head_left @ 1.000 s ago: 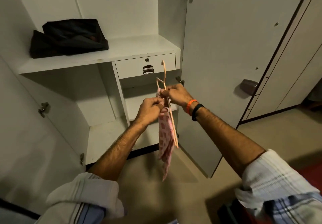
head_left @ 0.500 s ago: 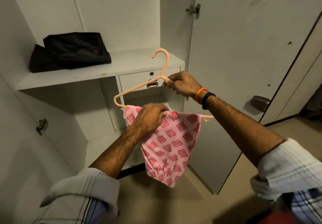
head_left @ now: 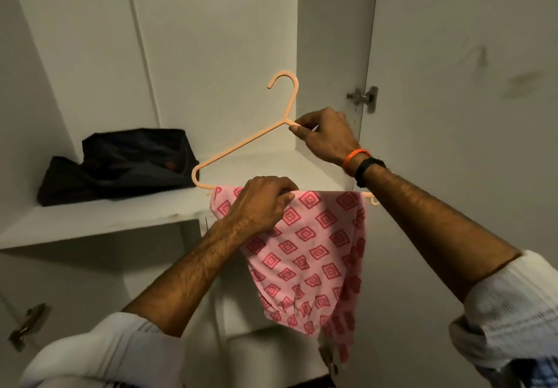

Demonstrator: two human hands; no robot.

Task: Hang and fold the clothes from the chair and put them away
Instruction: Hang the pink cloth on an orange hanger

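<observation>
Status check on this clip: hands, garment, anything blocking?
Right hand grips hanger near the neck. Left hand pinches pink patterned cloth draped over the bar. No rail in view; dark bag on shelf.

pink diamond-patterned cloth (head_left: 305, 254) draped over the lower bar of a peach plastic hanger (head_left: 241, 152); hanger upright, hook uppermost

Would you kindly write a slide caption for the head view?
Right hand grips the peach hanger while left hand pinches the pink patterned cloth draped over its bar.
</observation>
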